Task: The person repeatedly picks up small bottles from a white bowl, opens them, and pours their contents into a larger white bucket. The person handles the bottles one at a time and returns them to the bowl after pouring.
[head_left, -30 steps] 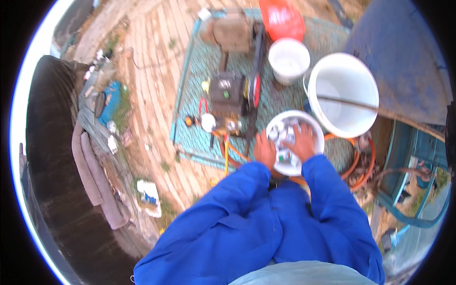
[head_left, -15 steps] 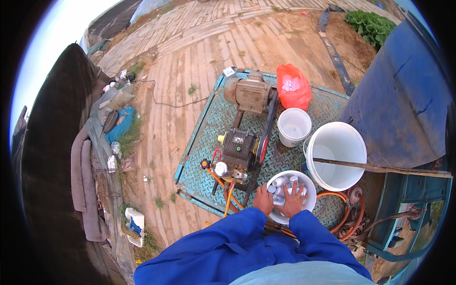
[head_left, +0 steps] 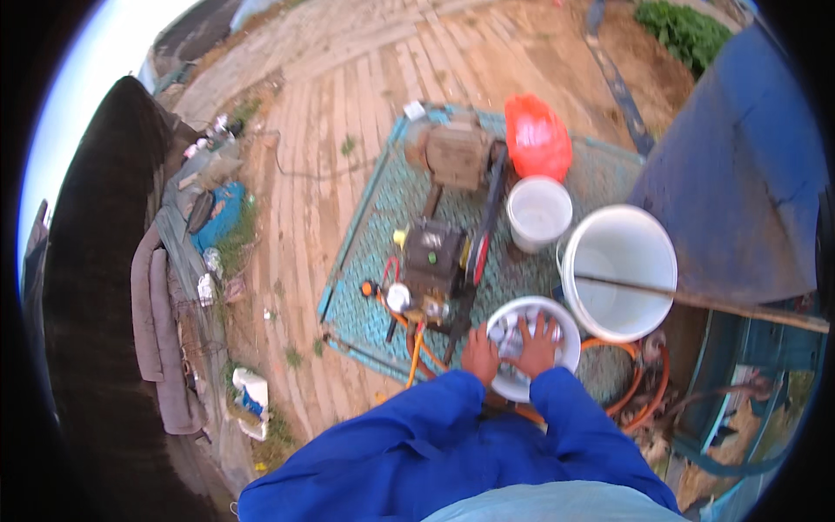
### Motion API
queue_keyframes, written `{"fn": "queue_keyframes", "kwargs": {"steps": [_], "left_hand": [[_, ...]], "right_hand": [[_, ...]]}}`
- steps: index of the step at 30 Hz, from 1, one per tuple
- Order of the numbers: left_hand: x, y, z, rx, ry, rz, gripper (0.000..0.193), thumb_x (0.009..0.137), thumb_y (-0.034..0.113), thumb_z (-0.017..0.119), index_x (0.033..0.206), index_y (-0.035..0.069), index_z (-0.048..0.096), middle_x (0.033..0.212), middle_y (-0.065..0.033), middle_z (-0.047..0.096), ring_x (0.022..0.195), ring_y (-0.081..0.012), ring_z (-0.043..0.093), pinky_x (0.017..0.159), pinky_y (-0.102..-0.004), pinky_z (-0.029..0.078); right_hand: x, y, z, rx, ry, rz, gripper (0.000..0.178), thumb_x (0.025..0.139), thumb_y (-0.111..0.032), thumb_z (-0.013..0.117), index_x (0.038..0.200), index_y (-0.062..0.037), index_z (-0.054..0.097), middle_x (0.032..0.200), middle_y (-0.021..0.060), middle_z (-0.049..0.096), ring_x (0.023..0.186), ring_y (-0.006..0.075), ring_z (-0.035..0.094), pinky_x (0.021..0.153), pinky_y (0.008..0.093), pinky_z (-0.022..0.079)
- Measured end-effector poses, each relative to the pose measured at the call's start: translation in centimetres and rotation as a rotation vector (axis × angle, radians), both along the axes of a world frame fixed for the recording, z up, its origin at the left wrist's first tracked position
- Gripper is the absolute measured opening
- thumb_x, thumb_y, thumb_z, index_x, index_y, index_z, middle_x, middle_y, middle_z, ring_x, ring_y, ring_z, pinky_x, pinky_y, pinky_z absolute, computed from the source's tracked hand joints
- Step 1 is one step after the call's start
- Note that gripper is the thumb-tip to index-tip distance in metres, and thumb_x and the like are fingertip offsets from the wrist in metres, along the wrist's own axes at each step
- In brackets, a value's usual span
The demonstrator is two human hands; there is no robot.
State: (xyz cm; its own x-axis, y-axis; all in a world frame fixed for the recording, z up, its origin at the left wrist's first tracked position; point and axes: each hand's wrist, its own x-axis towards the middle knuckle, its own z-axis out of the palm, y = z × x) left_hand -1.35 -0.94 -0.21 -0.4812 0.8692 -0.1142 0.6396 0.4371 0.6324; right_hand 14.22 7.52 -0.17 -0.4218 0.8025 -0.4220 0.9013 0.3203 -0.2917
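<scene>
A white basin [head_left: 571,368] sits at the near edge of the metal platform. Inside lie several small white-and-grey plastic bottles [head_left: 507,329], blurred and partly covered by my hands. My left hand [head_left: 479,356] is closed over the basin's left rim, fingers toward the outside and thumb toward the inside. Spread flat over the bottles, my right hand [head_left: 537,346] has its fingers apart and grips nothing.
A pump [head_left: 433,254] with a motor [head_left: 458,157] stands left of a small white bucket [head_left: 538,211] and a red plastic bag [head_left: 536,139]. A stick [head_left: 639,293] crosses the large white bucket [head_left: 665,261]. A blue tank [head_left: 731,174] and coiled orange hose [head_left: 635,383] are at right.
The view has shifted slightly and is blurrier. My right hand has moved a little upward over the bottles, while my left hand stays at the basin's left rim.
</scene>
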Motion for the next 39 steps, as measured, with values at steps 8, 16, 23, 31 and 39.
{"fn": "queue_keyframes", "kwargs": {"steps": [8, 16, 23, 31, 39], "left_hand": [[0.1, 0.5, 0.2, 0.128, 0.027, -0.025, 0.055, 0.102, 0.010, 0.070, 0.153, 0.003, 0.052, 0.133, -0.0257, 0.058, 0.112, -0.0536, 0.067, 0.088, -0.0602, 0.056], [-1.2, -0.5, 2.8, 0.028, -0.154, -0.055, 0.081, 0.101, 0.015, 0.077, 0.168, -0.001, 0.034, 0.144, -0.0297, 0.053, 0.123, -0.0474, 0.065, 0.101, -0.0521, 0.056], [-4.0, -10.8, 4.7, -0.111, -0.465, -0.005, 0.071, 0.105, 0.018, 0.077, 0.164, -0.004, 0.042, 0.126, -0.0184, 0.064, 0.096, -0.0207, 0.067, 0.087, -0.0366, 0.058], [-5.6, -21.6, 3.1, -0.323, -0.587, 0.147, 0.056, 0.107, 0.021, 0.076, 0.154, 0.000, 0.056, 0.107, -0.0113, 0.073, 0.088, -0.0181, 0.069, 0.079, -0.0362, 0.059], [-5.5, -23.7, 1.2, -0.337, -0.604, 0.205, 0.054, 0.107, 0.023, 0.076, 0.153, 0.000, 0.057, 0.106, -0.0127, 0.076, 0.085, -0.0184, 0.070, 0.078, -0.0358, 0.059]], "right_hand": [[2.2, -1.2, -2.0, 0.107, 0.102, -0.135, 0.070, 0.095, -0.063, 0.079, 0.150, -0.0220, 0.067, 0.175, 0.0147, 0.044, 0.164, 0.0558, 0.025, 0.112, 0.0920, 0.028], [1.8, -3.2, 2.8, 0.156, 0.002, -0.107, 0.037, 0.100, -0.042, 0.078, 0.133, -0.0245, 0.077, 0.164, 0.0061, 0.060, 0.165, 0.0514, 0.028, 0.116, 0.0900, 0.027], [-1.0, -2.0, -0.5, 0.295, 0.256, 0.197, 0.031, 0.098, -0.021, 0.076, 0.128, -0.0157, 0.077, 0.135, 0.0020, 0.076, 0.133, 0.0241, 0.065, 0.108, 0.0578, 0.044], [-5.5, -1.9, -5.4, 0.386, 0.118, 0.173, 0.051, 0.091, -0.023, 0.081, 0.139, -0.0110, 0.069, 0.126, 0.0095, 0.077, 0.127, 0.0260, 0.066, 0.097, 0.0521, 0.048], [-3.7, 1.2, -6.0, 0.172, 0.075, 0.017, 0.036, 0.093, -0.027, 0.085, 0.123, -0.0143, 0.070, 0.115, 0.0093, 0.080, 0.113, 0.0353, 0.073, 0.097, 0.0529, 0.053]]}}
